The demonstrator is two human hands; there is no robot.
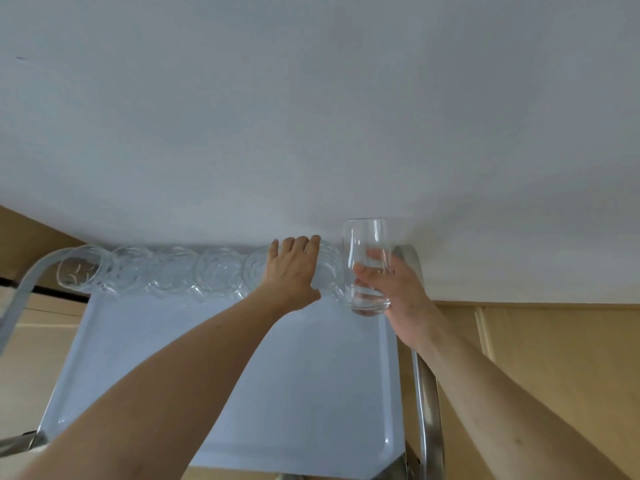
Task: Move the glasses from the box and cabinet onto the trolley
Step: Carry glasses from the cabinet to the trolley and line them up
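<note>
We've got R hand (391, 289) w/ grip round a tall glass (367, 265); L hand (294, 271) grips a patterned glass (329, 268) on trolley tray (242, 375).

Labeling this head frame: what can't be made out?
- Glass under left hand: mostly covered by it.
- Row of glasses: overlapping, exact count unclear.
- Held glass: its base is behind right hand fingers.
- Trolley: lower part cut off.
- Box, cabinet: off-frame.
</note>
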